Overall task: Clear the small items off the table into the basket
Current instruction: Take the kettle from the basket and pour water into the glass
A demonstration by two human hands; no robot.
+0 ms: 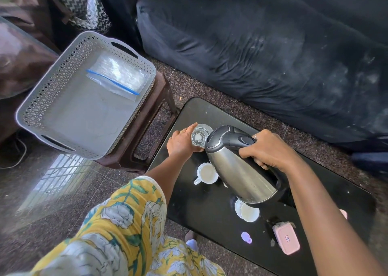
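A glass (199, 137) is held by the left hand (182, 139), fingers wrapped round it, just above the counter (212, 217). A kettle (241, 166) is gripped at its handle by the right hand (267, 149), spout tilted beside the glass rim. The glass should be kept upright and steady. The basket (63, 91) sits well left of the fingers, a bag (117, 76) inside.
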